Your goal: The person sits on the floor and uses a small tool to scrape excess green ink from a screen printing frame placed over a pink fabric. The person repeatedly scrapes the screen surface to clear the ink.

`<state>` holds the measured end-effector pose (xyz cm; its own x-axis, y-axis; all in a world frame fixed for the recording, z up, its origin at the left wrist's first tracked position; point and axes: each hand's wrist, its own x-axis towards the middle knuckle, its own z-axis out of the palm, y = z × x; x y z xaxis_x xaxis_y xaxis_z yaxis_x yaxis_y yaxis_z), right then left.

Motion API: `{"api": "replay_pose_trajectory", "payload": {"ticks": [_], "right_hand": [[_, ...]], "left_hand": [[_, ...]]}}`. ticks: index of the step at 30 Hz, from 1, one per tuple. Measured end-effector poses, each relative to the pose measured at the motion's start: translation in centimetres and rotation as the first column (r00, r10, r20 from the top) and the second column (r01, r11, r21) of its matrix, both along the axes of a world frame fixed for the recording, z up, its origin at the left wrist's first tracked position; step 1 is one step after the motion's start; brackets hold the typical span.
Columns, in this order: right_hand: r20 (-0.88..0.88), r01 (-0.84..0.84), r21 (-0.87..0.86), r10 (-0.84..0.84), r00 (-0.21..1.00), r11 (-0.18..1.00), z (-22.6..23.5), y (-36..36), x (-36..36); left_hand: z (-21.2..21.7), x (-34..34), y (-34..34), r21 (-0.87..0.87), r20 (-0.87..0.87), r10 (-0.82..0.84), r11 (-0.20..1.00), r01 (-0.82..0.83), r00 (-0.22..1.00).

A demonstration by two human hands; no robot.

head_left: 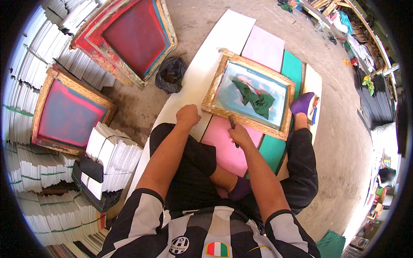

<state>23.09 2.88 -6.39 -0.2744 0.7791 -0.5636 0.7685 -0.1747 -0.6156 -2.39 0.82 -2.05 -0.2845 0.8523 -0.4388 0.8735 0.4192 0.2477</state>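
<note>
Concrete floor (344, 142), stacked white sheets (30, 172) at my left, two red-stained screen frames (69, 114) leaning there. Head view: wooden screen frame (249, 92) lies on pink board (228, 148), green rag (256, 99) on its mesh. My left hand (188, 116) fisted, pressing frame's near corner. My right hand (240, 135) clenched around a dark tool (232, 122) against the frame's near edge.

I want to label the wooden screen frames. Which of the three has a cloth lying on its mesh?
The blue-meshed frame under both hands, resting on the coloured boards, with a green cloth on it. The two red-meshed frames at the left carry none.
</note>
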Motion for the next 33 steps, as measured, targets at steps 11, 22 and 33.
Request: {"api": "replay_pose_trajectory", "payload": {"ticks": [11, 22, 33], "right_hand": [[0.211, -0.169, 0.096, 0.146, 0.967, 0.981, 4.9, -0.5, -1.0], [0.022, -0.022, 0.186, 0.018, 1.0, 0.982, 1.2, -2.2, 0.4], [-0.259, -0.021, 0.31, 0.106, 0.96, 0.95, -2.2, -5.3, -0.4]], "left_hand": [[-1.5, 0.6, 0.3, 0.091, 0.087, -0.034, 0.996, 0.026, 0.996], [0.6, 1.8, 0.4, 0.088, -0.057, 0.05, 0.995, -0.045, 0.997], [0.4, 3.4, -1.1, 0.417, 0.049, -0.581, 0.751, 0.512, 0.813]]}}
